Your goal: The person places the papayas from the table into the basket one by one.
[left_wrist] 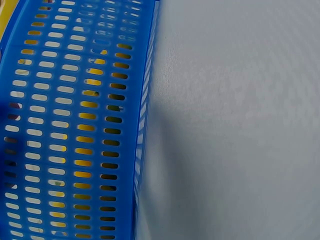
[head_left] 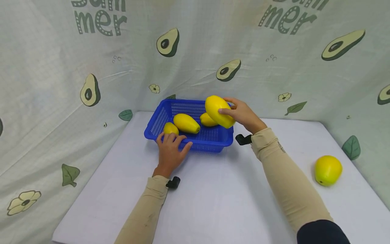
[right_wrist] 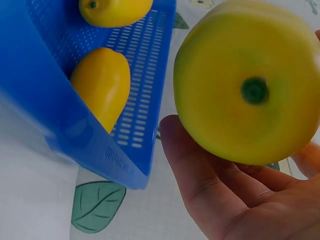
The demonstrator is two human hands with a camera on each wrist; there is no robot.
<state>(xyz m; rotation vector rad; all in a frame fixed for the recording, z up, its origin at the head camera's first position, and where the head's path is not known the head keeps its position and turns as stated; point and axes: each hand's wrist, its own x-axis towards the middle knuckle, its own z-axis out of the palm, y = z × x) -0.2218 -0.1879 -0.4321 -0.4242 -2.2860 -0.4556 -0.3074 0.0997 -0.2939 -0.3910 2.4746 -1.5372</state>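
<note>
Above the white table (head_left: 213,200), the right hand (head_left: 246,117) grips a yellow fruit (head_left: 214,105) at the blue basket's (head_left: 208,147) right end, partly hiding another fruit (head_left: 206,119); the left hand (head_left: 169,154) touches the near rim, grip undeterminable.

One blue perforated plastic basket (head_left: 208,144). Five glossy yellow rounded fruits (head_left: 186,123): three in the basket, one held at its right end, one near the white table (head_left: 213,196)'s right edge.

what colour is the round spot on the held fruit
Dark green; the spot shows best in the right wrist view.
</note>
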